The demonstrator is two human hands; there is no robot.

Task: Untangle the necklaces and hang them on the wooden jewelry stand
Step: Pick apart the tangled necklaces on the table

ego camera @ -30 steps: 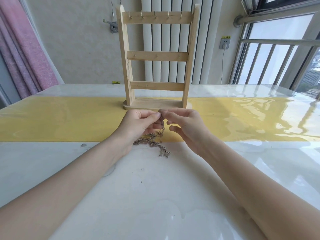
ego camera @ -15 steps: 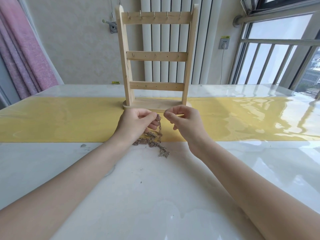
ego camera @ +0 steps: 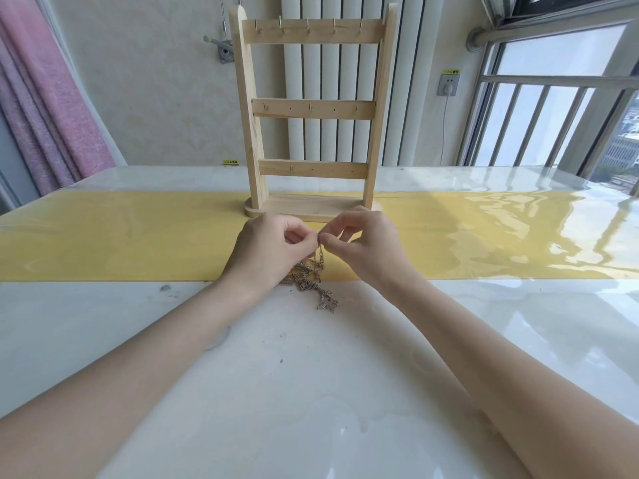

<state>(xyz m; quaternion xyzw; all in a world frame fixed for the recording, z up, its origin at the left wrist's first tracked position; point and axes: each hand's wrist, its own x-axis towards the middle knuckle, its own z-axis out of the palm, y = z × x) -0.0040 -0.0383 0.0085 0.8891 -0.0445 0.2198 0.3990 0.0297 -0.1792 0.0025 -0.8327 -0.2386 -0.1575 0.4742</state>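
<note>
A tangle of gold-toned necklaces (ego camera: 313, 283) lies on the table at the near edge of the yellow runner. One strand rises from the heap to where my two hands meet. My left hand (ego camera: 268, 250) pinches the top of that strand between thumb and forefinger. My right hand (ego camera: 363, 248) pinches the same strand right beside it, fingertips almost touching. The wooden jewelry stand (ego camera: 313, 114) rises just behind my hands, with three crossbars and small metal hooks; nothing hangs on it.
The table (ego camera: 311, 392) is glossy white with a yellow runner (ego camera: 121, 236) across it. A radiator and wall stand behind the stand, a pink curtain (ego camera: 45, 108) at the left, barred windows (ego camera: 553, 108) at the right.
My right hand moved a little apart from the left half a second ago and has come back to it. Both hands sit slightly higher, and the strand is drawn up from the heap.
</note>
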